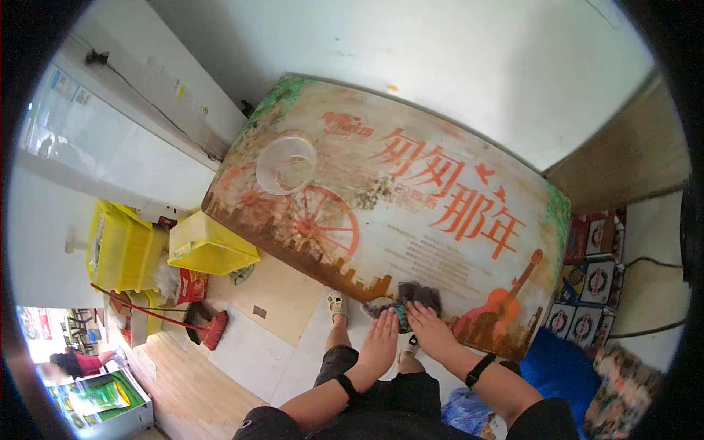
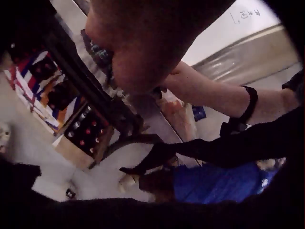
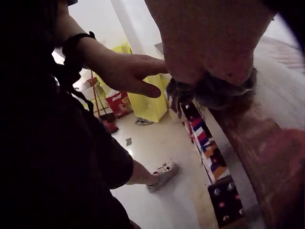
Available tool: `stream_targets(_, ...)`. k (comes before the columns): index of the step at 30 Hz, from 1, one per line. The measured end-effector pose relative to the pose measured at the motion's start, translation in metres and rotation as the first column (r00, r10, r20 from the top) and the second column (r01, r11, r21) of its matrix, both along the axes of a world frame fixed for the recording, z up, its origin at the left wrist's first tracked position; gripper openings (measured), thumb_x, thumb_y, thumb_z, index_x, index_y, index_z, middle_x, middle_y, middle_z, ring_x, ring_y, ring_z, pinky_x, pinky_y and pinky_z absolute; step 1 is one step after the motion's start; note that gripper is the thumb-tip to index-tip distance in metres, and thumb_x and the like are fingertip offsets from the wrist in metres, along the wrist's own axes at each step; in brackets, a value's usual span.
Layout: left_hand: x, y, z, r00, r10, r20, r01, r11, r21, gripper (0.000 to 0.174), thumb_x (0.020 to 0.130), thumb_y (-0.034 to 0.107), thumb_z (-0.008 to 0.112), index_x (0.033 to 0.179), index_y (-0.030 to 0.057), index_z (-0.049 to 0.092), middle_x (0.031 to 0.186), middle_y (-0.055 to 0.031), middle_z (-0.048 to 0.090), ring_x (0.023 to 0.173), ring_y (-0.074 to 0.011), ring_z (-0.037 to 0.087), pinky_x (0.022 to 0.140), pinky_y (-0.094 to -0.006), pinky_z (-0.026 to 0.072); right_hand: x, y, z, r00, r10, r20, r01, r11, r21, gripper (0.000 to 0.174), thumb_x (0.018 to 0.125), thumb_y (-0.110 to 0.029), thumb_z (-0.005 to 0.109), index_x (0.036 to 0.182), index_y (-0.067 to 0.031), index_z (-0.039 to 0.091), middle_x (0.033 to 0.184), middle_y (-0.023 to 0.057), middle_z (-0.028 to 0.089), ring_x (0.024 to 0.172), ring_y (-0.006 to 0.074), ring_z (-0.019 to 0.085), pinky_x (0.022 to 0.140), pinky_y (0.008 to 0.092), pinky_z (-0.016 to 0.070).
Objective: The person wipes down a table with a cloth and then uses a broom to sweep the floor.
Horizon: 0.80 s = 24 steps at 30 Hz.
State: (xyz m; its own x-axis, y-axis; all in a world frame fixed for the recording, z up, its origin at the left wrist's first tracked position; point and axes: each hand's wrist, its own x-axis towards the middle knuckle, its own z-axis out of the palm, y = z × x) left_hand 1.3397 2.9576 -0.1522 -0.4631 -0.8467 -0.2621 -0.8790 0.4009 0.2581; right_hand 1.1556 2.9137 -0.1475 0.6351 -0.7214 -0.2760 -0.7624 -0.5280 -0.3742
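Keep both hands flat and bear down through the fingers, as the head view shows: the left hand [image 1: 378,348] and right hand [image 1: 434,334] are open, fingers extended and pressing on a bunched dark cloth [image 1: 419,295]; the cloth lies at the six o'clock edge of the tabletop [image 1: 440,147]. Spread the bunched folds under the fingers before applying more pressure, as a wad is likely to bear unevenly; guide short, overlapping strokes along the rim, and keep enough cloth on the upper face so that it does not slip over the side. Allow clearance for the clear plastic tub [image 1: 286,163] at ten o'clock; shift it aside before any stroke reaches that area. The right wrist view shows the cloth's thick folds below the right knuckles, and a crate with round caps [image 3: 224,202] low beside the tabletop edge; the left wrist view shows a similar crate [image 2: 86,131]; the head view does not show these crates, yet it alone shows the tub and the whole printed surface, including the guitar print [image 1: 499,304] at four o'clock.
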Motion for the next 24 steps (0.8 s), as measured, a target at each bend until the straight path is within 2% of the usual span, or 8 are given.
stream_targets(8,0.118,-0.059,-0.002,0.976,0.218,-0.001,-0.218,0.975,0.038,0.056,0.088,0.009,0.039,0.140,-0.0062,0.027,0.149,-0.0188,0.025,0.139,-0.0298,0.024,0.112,-0.0417,0.0210,0.134,-0.080,-0.003,0.995,0.101,0.027,-0.100,0.995,-0.021,0.047,0.084,-0.007,0.043,0.130,0.0017,0.043,0.146,0.0137,0.032,0.136,0.0273,0.028,0.110,0.0437,0.0251)
stream_targets(13,0.143,-0.086,0.006,0.958,0.276,-0.083,-0.274,0.961,0.027,0.057,0.083,0.008,0.048,0.135,-0.0074,0.034,0.145,-0.0201,0.032,0.134,-0.0288,0.032,0.109,-0.0399,0.0278,0.158,-0.094,-0.001,0.994,0.095,0.058,-0.092,0.995,-0.048,0.046,0.082,-0.005,0.046,0.128,0.0019,0.045,0.146,0.0132,0.032,0.136,0.0273,0.028,0.109,0.0437,0.0267)
stream_targets(15,0.136,-0.082,-0.003,0.905,0.358,-0.228,-0.357,0.933,0.049,0.057,0.078,0.004,0.054,0.131,-0.0101,0.039,0.140,-0.0241,0.038,0.132,-0.0326,0.035,0.109,-0.0369,0.0294,0.160,-0.088,0.001,0.989,-0.014,0.149,0.027,0.996,-0.090,0.044,0.081,-0.004,0.048,0.124,0.0019,0.050,0.142,0.0124,0.037,0.129,0.0282,0.037,0.104,0.0410,0.0340)
stream_targets(16,0.128,-0.083,-0.001,0.909,0.347,-0.231,-0.347,0.937,0.041,0.057,0.078,0.004,0.054,0.131,-0.0101,0.039,0.140,-0.0241,0.038,0.132,-0.0326,0.035,0.109,-0.0369,0.0294,0.160,-0.088,0.006,0.989,-0.023,0.149,0.038,0.994,-0.099,0.044,0.081,-0.004,0.048,0.124,0.0019,0.050,0.142,0.0124,0.037,0.129,0.0282,0.037,0.104,0.0410,0.0340)
stream_targets(18,0.112,-0.080,0.005,0.896,0.407,-0.180,-0.405,0.913,0.051,0.057,0.079,0.005,0.053,0.130,-0.0118,0.037,0.139,-0.0267,0.036,0.132,-0.0352,0.033,0.109,-0.0371,0.0290,0.154,-0.083,0.017,0.989,-0.095,0.111,0.098,0.995,-0.016,0.037,0.080,-0.007,0.050,0.115,0.0028,0.056,0.134,0.0115,0.044,0.114,0.0285,0.046,0.094,0.0398,0.0438)
stream_targets(19,0.105,-0.074,0.006,0.897,0.384,-0.218,-0.381,0.923,0.060,0.057,0.079,0.005,0.052,0.131,-0.0122,0.036,0.139,-0.0276,0.036,0.132,-0.0367,0.033,0.109,-0.0370,0.0291,0.143,-0.076,0.016,0.989,-0.099,0.111,0.107,0.992,-0.066,0.032,0.079,-0.007,0.051,0.109,0.0020,0.059,0.125,0.0097,0.048,0.102,0.0278,0.050,0.086,0.0387,0.0478)
stream_targets(23,0.043,-0.042,0.002,0.958,0.235,-0.162,-0.222,0.970,0.094,0.058,0.078,0.006,0.050,0.131,-0.0130,0.036,0.139,-0.0269,0.037,0.132,-0.0352,0.034,0.111,-0.0390,0.0252,0.070,-0.035,0.024,0.977,-0.190,0.098,0.190,0.982,0.005,0.033,0.077,-0.007,0.052,0.108,0.0019,0.059,0.120,0.0094,0.050,0.098,0.0292,0.050,0.084,0.0376,0.0482)
stream_targets(24,0.023,-0.034,-0.006,0.998,0.001,0.065,0.001,0.999,-0.038,0.060,0.078,0.008,0.050,0.131,-0.0136,0.035,0.139,-0.0271,0.037,0.132,-0.0355,0.034,0.112,-0.0391,0.0226,0.046,-0.019,0.018,0.969,-0.206,0.135,0.212,0.977,-0.032,0.036,0.075,-0.005,0.053,0.111,0.0015,0.058,0.120,0.0097,0.050,0.097,0.0297,0.050,0.084,0.0368,0.0477)
